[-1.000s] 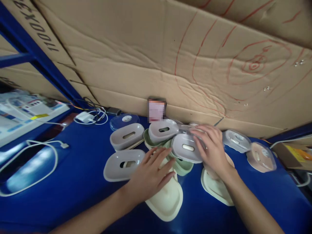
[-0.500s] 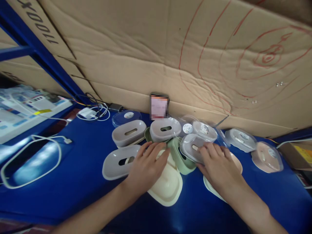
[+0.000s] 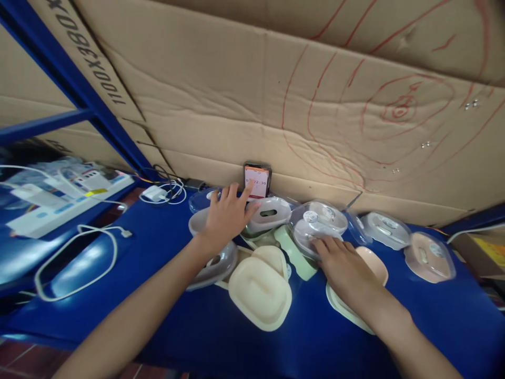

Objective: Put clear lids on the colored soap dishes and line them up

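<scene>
My left hand [image 3: 229, 213] is open, fingers spread, above the back-row boxes. Its index fingertip lies over the screen of a phone [image 3: 258, 190] that shows a timer and leans on the cardboard. Beneath that palm is a grey oval plastic box [image 3: 272, 212] with a slot. My right hand [image 3: 341, 260] curls its fingers over the near right end of a grey box with a clear lid [image 3: 305, 234]; its thumb is mostly hidden. Between the hands lie a pale green box [image 3: 298, 255] on its side and a cream oval tray [image 3: 260, 295].
Lidded grey [image 3: 384, 230] and pink boxes [image 3: 429, 256] stand at the right. A pale green lid [image 3: 347, 310] lies under my right wrist. At the left are a white cable [image 3: 114, 252], a charger [image 3: 155, 195] and a power strip [image 3: 71, 205]. A cardboard wall [image 3: 205, 105] rises behind.
My left hand has risen from the cream tray and moved up and back to the phone. My right hand stays at the grey lidded box. The view has shifted slightly.
</scene>
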The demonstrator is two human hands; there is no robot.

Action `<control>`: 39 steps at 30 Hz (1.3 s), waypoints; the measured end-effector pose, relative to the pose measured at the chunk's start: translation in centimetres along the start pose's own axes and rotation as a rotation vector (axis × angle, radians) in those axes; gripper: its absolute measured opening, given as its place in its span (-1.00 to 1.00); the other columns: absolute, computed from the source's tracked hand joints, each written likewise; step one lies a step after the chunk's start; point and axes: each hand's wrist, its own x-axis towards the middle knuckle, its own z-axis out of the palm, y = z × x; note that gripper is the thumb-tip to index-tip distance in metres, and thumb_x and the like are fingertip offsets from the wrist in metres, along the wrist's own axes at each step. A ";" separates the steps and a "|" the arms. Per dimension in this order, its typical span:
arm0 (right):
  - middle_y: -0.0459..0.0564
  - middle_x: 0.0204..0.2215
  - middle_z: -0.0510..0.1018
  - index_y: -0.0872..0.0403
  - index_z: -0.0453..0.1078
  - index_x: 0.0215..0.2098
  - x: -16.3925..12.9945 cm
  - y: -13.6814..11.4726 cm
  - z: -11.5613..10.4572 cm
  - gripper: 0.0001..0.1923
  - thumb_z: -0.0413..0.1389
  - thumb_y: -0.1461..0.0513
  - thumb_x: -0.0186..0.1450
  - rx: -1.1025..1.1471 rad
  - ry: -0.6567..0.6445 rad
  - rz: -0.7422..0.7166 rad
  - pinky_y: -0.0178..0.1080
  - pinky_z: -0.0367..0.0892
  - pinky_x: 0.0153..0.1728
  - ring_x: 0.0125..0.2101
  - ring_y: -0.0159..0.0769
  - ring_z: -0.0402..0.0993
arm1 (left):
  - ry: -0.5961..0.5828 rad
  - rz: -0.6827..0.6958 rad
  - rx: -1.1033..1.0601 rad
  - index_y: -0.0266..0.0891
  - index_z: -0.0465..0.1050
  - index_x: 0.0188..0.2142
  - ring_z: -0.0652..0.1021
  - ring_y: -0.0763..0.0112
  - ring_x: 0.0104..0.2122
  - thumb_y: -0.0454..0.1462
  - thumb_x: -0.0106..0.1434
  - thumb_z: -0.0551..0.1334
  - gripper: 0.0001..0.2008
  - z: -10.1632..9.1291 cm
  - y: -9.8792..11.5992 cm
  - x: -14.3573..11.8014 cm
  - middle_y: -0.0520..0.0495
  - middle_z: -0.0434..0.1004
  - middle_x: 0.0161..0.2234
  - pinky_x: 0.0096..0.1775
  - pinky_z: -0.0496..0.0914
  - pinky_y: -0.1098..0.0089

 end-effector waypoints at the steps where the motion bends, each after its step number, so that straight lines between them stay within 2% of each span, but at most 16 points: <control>1: 0.18 0.01 0.61 0.07 0.42 0.17 0.1 0.0 0.0 -0.42 0.08 0.51 0.22 0.007 -0.010 0.001 -0.02 0.38 -0.08 -0.04 0.05 0.57 | -0.007 -0.010 0.004 -0.25 0.17 0.48 0.55 -0.19 0.09 0.05 0.60 -0.07 -0.35 0.3 0.0 0.4 -0.46 0.48 0.18 0.14 0.35 -0.12; 5: 0.18 0.02 0.61 0.06 0.42 0.16 0.2 0.4 -0.3 -0.47 0.09 0.49 0.26 0.028 -0.024 -0.008 -0.03 0.40 -0.07 -0.03 0.03 0.57 | -0.043 -0.025 0.017 -0.29 0.21 0.47 0.55 -0.20 0.07 0.06 0.60 -0.10 -0.34 0.8 -0.2 0.7 -0.46 0.50 0.13 0.11 0.37 -0.12; 12: 0.20 0.03 0.64 0.07 0.44 0.20 0.5 1.6 -1.7 -0.56 0.05 0.41 0.41 0.188 -0.015 -0.070 0.00 0.43 0.00 0.01 0.02 0.59 | -0.035 -0.015 -0.007 -0.28 0.22 0.46 0.56 -0.21 0.10 0.06 0.60 -0.06 -0.35 -0.1 -0.4 -0.1 -0.41 0.50 0.14 0.14 0.38 -0.11; 15: 0.19 0.10 0.63 0.04 0.40 0.29 0.6 2.8 -2.5 -0.57 0.03 0.34 0.49 0.308 -0.040 -0.081 0.07 0.44 0.08 0.10 0.04 0.57 | -0.007 -0.016 -0.027 -0.27 0.25 0.44 0.57 -0.20 0.10 0.06 0.59 -0.02 -0.36 -0.1 -0.7 -0.1 -0.42 0.51 0.16 0.14 0.38 -0.13; 18: 0.10 0.18 0.60 -0.08 0.38 0.33 0.3 4.9 -3.5 -0.59 0.04 0.18 0.55 0.450 -0.038 -0.106 0.10 0.43 0.15 0.16 0.02 0.54 | 0.019 0.003 -0.062 -0.29 0.31 0.41 0.58 -0.22 0.10 0.03 0.58 0.02 -0.40 -0.6 -1.0 -0.8 -0.44 0.50 0.20 0.14 0.39 -0.17; 20: 0.05 0.20 0.60 -0.12 0.39 0.32 0.1 6.2 -4.3 -0.60 0.02 0.08 0.57 0.505 -0.009 -0.093 0.09 0.44 0.17 0.16 0.00 0.55 | 0.062 0.072 -0.122 -0.30 0.31 0.41 0.57 -0.21 0.13 0.02 0.58 0.04 -0.40 -1.6 -0.5 -2.5 -0.43 0.50 0.21 0.18 0.37 -0.18; 23: 0.04 0.22 0.58 -0.10 0.37 0.33 0.4 7.0 -5.3 -0.59 0.01 0.02 0.58 0.522 0.079 -0.077 0.07 0.44 0.20 0.18 -0.02 0.54 | 0.155 0.297 -0.299 -0.22 0.27 0.43 0.52 -0.06 0.20 0.01 0.58 0.07 -0.42 -3.2 1.7 -7.1 -0.29 0.54 0.22 0.29 0.28 -0.08; 25: 0.04 0.23 0.58 -0.09 0.39 0.31 1.1 6.8 -5.6 -0.61 0.01 0.06 0.58 0.475 0.150 -0.075 0.09 0.41 0.23 0.21 -0.02 0.52 | 0.153 0.461 -0.431 -0.05 0.37 0.38 0.51 0.12 0.23 0.00 0.56 0.13 -0.51 -3.7 3.7 -11.0 -0.13 0.55 0.24 0.43 0.10 0.01; 27: 0.03 0.23 0.59 -0.08 0.42 0.27 1.8 6.6 -5.4 -0.65 0.00 0.13 0.59 0.389 0.209 -0.073 0.12 0.37 0.24 0.23 -0.02 0.50 | 0.185 0.549 -0.508 0.00 0.49 0.28 0.50 0.16 0.24 0.05 0.47 0.28 -0.52 -3.4 5.2 -14.6 -0.08 0.58 0.22 0.50 -0.07 0.02; 28: 0.04 0.23 0.59 -0.07 0.43 0.26 1.8 6.7 -5.2 -0.66 -0.01 0.16 0.59 0.340 0.245 -0.060 0.13 0.36 0.24 0.24 -0.02 0.50 | 0.219 0.544 -0.542 0.00 0.53 0.24 0.50 0.15 0.24 0.04 0.43 0.33 -0.54 -3.0 5.8 -16.2 -0.08 0.60 0.19 0.51 -0.11 0.00; 30: 0.06 0.24 0.57 -0.06 0.42 0.27 0.9 7.9 -4.2 -0.64 -0.03 0.20 0.59 0.260 0.314 -0.016 0.13 0.34 0.24 0.25 -0.01 0.48 | 0.221 0.453 -0.587 -0.01 0.56 0.19 0.49 0.15 0.26 -0.08 0.40 0.39 -0.60 -1.6 6.3 -18.6 -0.11 0.58 0.20 0.51 -0.05 -0.03; 32: 0.08 0.27 0.54 -0.07 0.39 0.30 -1.6 10.3 -2.4 -0.62 -0.04 0.19 0.58 0.218 0.347 0.054 0.12 0.34 0.25 0.26 0.00 0.47 | 0.244 0.346 -0.605 -0.02 0.59 0.16 0.49 0.13 0.27 -0.17 0.37 0.41 -0.63 -0.2 6.4 -20.2 -0.15 0.54 0.22 0.48 0.04 -0.03; 34: 0.11 0.32 0.48 -0.10 0.34 0.35 -5.3 13.6 0.2 -0.58 -0.03 0.14 0.58 0.197 0.291 0.158 0.17 0.32 0.27 0.30 0.06 0.44 | 0.291 0.260 -0.607 -0.02 0.61 0.11 0.50 0.10 0.25 -0.23 0.33 0.44 -0.64 1.0 6.4 -21.3 -0.18 0.51 0.22 0.46 0.10 -0.03; 37: 0.33 0.46 0.23 -0.04 0.25 0.42 -10.8 18.4 4.9 -0.39 0.01 -0.10 0.52 0.115 0.177 0.538 0.40 0.24 0.26 0.42 0.35 0.20 | 0.347 0.181 -0.597 -0.01 0.64 0.05 0.52 0.06 0.21 -0.26 0.27 0.47 -0.65 1.9 7.1 -21.8 -0.19 0.50 0.21 0.45 0.10 -0.08; 39: 0.39 0.45 0.20 0.00 0.26 0.38 -13.3 20.3 7.5 -0.26 0.03 -0.25 0.43 0.146 0.206 0.757 0.42 0.29 0.21 0.40 0.39 0.20 | 0.362 0.170 -0.606 -0.02 0.65 0.02 0.53 0.05 0.19 -0.27 0.26 0.47 -0.67 1.8 7.9 -21.4 -0.19 0.51 0.18 0.45 0.09 -0.11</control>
